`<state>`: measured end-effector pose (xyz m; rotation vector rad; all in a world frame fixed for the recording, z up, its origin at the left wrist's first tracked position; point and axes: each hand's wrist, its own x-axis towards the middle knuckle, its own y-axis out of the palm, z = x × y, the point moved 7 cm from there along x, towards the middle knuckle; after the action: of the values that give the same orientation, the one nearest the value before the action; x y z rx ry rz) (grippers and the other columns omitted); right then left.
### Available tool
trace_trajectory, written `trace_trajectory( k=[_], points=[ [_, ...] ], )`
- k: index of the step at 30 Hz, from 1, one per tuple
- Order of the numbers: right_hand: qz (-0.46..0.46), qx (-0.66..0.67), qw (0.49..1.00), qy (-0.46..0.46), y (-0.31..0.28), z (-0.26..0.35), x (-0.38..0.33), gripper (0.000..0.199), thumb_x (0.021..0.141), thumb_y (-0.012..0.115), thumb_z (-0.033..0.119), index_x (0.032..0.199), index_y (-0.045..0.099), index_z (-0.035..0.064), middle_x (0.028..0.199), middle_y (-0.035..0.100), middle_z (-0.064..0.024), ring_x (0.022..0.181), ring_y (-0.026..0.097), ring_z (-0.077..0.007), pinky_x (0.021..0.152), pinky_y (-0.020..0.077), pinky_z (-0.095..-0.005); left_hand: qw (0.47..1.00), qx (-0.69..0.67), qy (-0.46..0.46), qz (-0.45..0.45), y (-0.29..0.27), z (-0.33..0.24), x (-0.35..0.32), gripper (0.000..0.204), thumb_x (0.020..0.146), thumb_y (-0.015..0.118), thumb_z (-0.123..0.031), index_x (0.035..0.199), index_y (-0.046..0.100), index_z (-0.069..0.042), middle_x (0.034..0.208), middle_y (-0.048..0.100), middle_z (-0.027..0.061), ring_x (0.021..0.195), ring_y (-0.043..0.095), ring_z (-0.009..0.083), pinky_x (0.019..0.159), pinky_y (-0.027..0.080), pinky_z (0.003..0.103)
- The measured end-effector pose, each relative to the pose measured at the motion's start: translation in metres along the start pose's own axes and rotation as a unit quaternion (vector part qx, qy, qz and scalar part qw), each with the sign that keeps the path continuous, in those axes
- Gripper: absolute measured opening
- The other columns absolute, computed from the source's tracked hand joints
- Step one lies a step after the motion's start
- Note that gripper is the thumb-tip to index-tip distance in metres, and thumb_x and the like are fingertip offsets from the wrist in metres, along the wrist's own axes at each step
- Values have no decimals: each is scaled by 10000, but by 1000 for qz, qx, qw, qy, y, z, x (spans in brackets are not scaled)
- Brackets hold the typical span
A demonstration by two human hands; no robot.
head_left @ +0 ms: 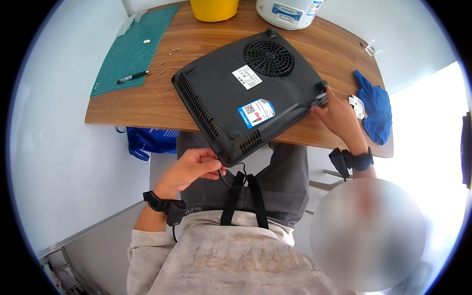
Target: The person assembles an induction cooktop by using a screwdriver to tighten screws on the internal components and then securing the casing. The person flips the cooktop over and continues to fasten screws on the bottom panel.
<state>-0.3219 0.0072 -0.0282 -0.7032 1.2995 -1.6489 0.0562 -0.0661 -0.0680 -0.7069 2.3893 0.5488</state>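
A black induction cooker (pixel 211 93) lies upside down on the wooden table, its near corner jutting past the front edge. Its underside shows a round fan grille (pixel 269 58), side vents, a white label (pixel 247 77) and a blue-and-white sticker (pixel 256 113). At the near corner, my left hand (pixel 196 164) is closed with the fingertips pinched on a black power cord (pixel 224 182) that loops below the cooker. My right hand (pixel 338 115) grips the right edge of the cooker beside a corner foot; some of its fingers are hidden.
On the table (pixel 196 39) are a green cutting mat (pixel 130 56) with a pen (pixel 132 77), several small bits, a yellow container (pixel 214 10), a white appliance (pixel 289 14), a white case (pixel 356 106) and a blue cloth (pixel 376 108). A blue bag (pixel 152 139) hangs below.
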Motion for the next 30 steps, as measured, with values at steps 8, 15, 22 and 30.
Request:
trace_trajectory(
  k=[8,15,22,30],
  points=[
    [44,-52,998,7,-15,6,38,739,881,746,345,1462,478,-23,1066,737,-223,1001,699,-435,857,548,-517,996,57,-27,70,43,2,22,307,994,696,-199,1229,682,-2,1127,748,102,983,722,164,826,584,267],
    [17,33,998,-53,-3,0,47,523,895,710,272,1324,637,-18,879,736,-223,833,708,-405,792,554,-467,994,43,29,91,81,13,57,298,971,737,-273,1145,740,-30,1006,767,54,880,727,120,713,545,223],
    [106,85,991,4,-24,35,24,433,926,627,277,1164,708,-76,1000,739,-249,740,714,-406,805,566,-450,996,46,17,79,100,8,74,368,974,733,-332,1171,726,-21,1005,765,92,851,740,143,682,548,232],
    [109,181,977,24,-5,13,44,581,957,609,291,1455,541,1,814,748,-135,481,628,-236,536,540,-353,995,30,54,73,113,9,95,396,984,712,-385,1163,728,-32,999,769,89,810,733,131,645,519,234]
  ],
)
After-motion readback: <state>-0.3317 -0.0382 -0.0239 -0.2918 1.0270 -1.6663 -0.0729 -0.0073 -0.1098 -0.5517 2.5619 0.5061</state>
